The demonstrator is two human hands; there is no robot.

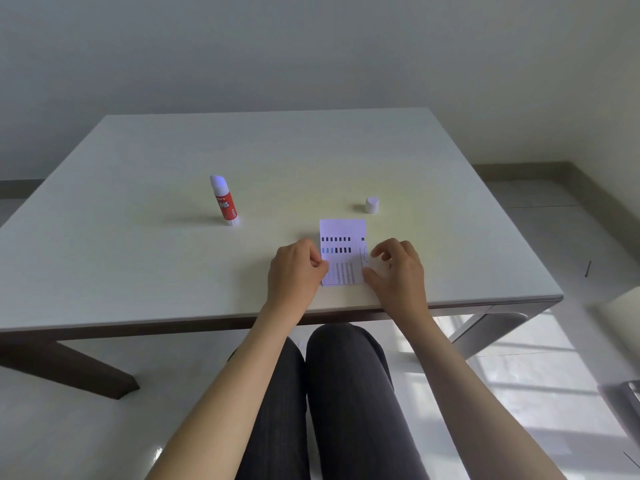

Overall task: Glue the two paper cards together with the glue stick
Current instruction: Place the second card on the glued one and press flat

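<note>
A white paper card (342,252) printed with rows of black and blue marks lies flat near the table's front edge; a second card edge with a line drawing peeks out along its right side. My left hand (296,271) pinches the card's left edge. My right hand (394,268) rests with fingertips on its right edge. The red glue stick (224,200) stands upright and uncapped to the far left, its white glue exposed. Its white cap (372,205) sits apart, behind the card on the right.
The white table (138,258) has its front edge just below my hands. My legs in dark trousers are under it. A dark table leg shows at the lower left, a pale chair at the far right.
</note>
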